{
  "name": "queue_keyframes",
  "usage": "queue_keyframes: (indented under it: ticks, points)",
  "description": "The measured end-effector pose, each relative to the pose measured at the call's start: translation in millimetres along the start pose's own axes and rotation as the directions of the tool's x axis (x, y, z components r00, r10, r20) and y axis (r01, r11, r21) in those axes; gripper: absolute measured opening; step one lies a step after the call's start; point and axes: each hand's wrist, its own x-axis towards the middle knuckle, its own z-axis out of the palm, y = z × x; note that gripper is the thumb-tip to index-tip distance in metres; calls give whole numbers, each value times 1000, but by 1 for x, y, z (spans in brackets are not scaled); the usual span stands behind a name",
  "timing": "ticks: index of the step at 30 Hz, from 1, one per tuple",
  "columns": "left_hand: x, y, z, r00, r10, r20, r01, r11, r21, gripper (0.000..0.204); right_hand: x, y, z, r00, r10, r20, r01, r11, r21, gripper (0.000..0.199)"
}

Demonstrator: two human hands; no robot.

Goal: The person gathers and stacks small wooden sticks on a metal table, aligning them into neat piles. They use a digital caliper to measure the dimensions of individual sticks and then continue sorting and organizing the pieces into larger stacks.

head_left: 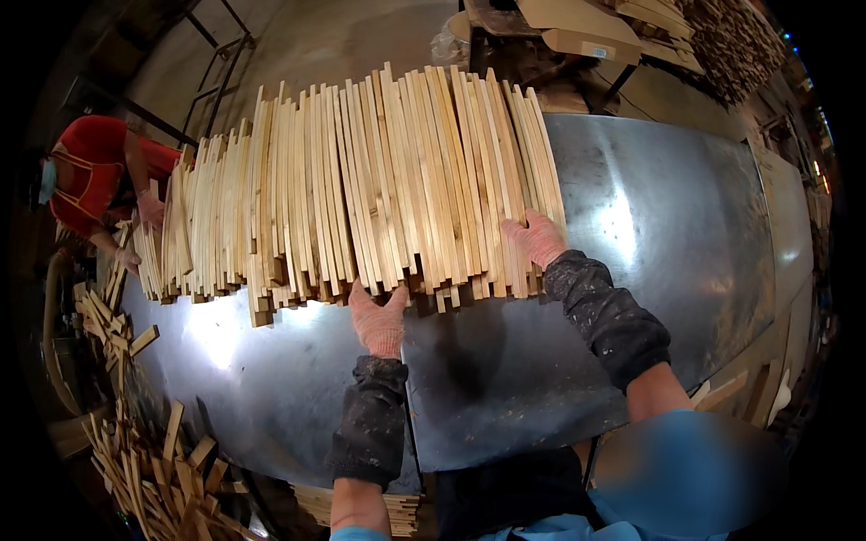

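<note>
A wide row of long, pale wooden strips (pixel 397 180) lies side by side on a metal-topped table, with uneven near ends. My left hand (pixel 379 323), in a pinkish glove, is at the near ends around the middle of the row. Its thumb and fingers are spread apart against the strip ends; some fingertips are hidden there. Near the row's right edge, my right hand (pixel 539 240), gloved likewise, rests on the outermost strips with its fingers stretched out to the left. Both forearms wear dark sleeve covers.
A masked person in red (pixel 95 171) handles strips at the row's left end. The shiny metal tabletop (pixel 667 216) extends right and near. Loose wood offcuts (pixel 162 478) pile up at lower left. Beyond stand a metal frame (pixel 219 77) and cardboard (pixel 586 41) on a bench.
</note>
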Motion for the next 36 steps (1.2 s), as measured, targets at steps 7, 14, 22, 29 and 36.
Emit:
queue_keyframes:
  ticks: [7,14,22,29,36]
  points:
    - [5,-5,7,997,79,-9,-77,986,145,86,4,10,31,960,-31,-279,-45,964,-262,74]
    - [3,-11,11,990,134,-36,-127,981,148,87,7,19,33,956,-33,-292,-53,958,-282,79]
    - [4,-12,10,996,89,17,-90,987,132,84,6,22,36,945,-52,-322,-47,954,-295,84]
    - [3,-12,12,991,129,-21,-124,981,148,82,6,14,33,956,-24,-292,-68,951,-301,85]
    - [4,-8,8,993,118,0,-117,982,145,84,11,28,36,945,-45,-323,-55,955,-293,84]
